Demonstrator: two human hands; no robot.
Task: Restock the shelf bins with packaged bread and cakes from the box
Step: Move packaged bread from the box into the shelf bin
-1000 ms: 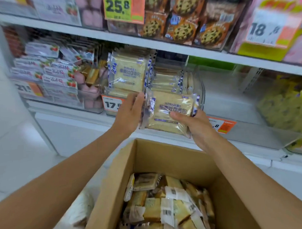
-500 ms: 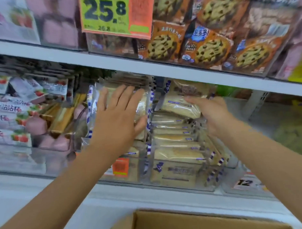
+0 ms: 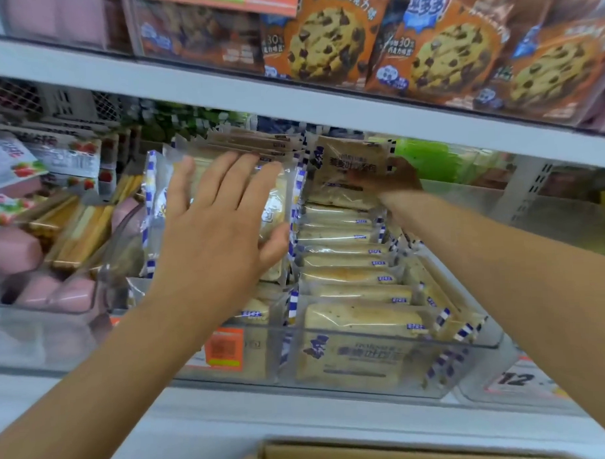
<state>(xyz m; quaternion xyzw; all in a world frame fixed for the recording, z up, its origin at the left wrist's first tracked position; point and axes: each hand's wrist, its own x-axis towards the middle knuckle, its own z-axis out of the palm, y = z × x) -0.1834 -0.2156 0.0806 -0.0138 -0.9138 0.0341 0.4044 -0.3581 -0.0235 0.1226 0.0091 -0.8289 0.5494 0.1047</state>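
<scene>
Pinching a clear-film bread packet (image 3: 350, 166) with right hand (image 3: 395, 179) atop the stack in the clear plastic bin (image 3: 470, 357); braced upright packets (image 3: 157, 200) at nine o'clock with spread left hand (image 3: 222, 228). Judged light, squashy, slippery; edges best.

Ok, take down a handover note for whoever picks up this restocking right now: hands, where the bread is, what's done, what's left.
Left hand: open, pressed flat against the upright packets on the left side of the clear bin.
Right hand: grips a bread packet at the back of the right side, above the flat stack.
Done: both sides hold many packets.
Left: seat that packet, let go, then fetch more from the box. Only its edge shows, so what remains inside is unknown.
</scene>
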